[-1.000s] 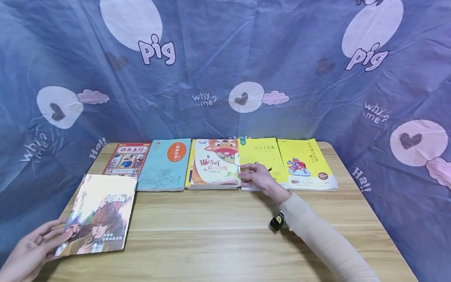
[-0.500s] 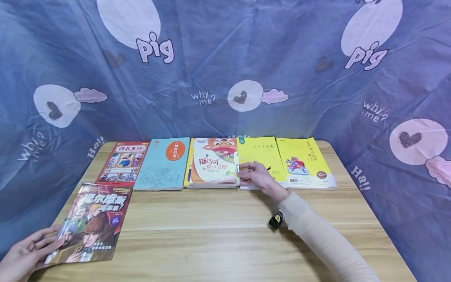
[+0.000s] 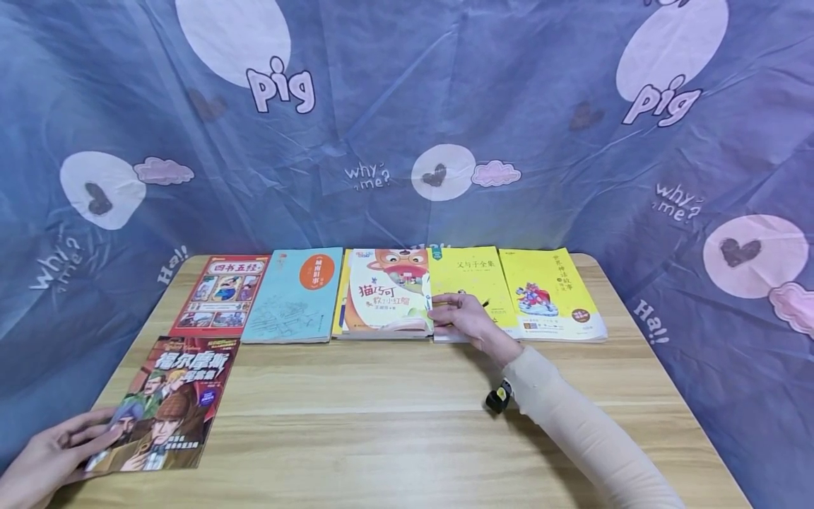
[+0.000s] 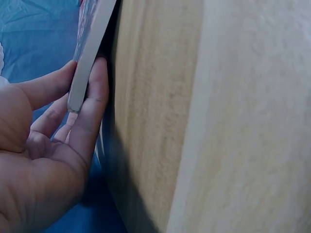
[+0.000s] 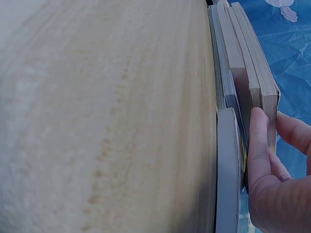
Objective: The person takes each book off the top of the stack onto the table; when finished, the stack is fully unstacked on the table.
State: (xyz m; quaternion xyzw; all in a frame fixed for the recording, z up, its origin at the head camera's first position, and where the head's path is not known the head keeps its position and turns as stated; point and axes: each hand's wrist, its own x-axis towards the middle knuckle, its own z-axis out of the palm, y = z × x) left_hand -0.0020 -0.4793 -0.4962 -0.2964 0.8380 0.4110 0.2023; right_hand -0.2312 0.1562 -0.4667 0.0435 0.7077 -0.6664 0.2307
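Observation:
My left hand [image 3: 54, 452] pinches the lower left corner of a dark detective comic book [image 3: 174, 403]. In the left wrist view, the thumb [image 4: 53, 85] lies on its cover and the other fingers are underneath, between book and tabletop. My right hand [image 3: 470, 325] is at the right edge of a white children's book [image 3: 388, 293] with an orange cat on its cover. The right wrist view has the thumb [image 5: 294, 131] on the cover side and a finger [image 5: 259, 141] below, pinching the edge. This white book lies over a yellow book [image 3: 343, 290], mostly hidden.
Along the back of the wooden table [image 3: 356, 424] lie a red book [image 3: 219, 297], a light blue book [image 3: 295, 304] and two yellow books, the father-and-son one [image 3: 470, 265] and the myth one [image 3: 553, 297]. A blue printed cloth [image 3: 369, 127] hangs behind.
The detective book has come down and left, uncovering more of the red book; glare has left its cover. My left hand shifted with it. The right hand stays at the white book.

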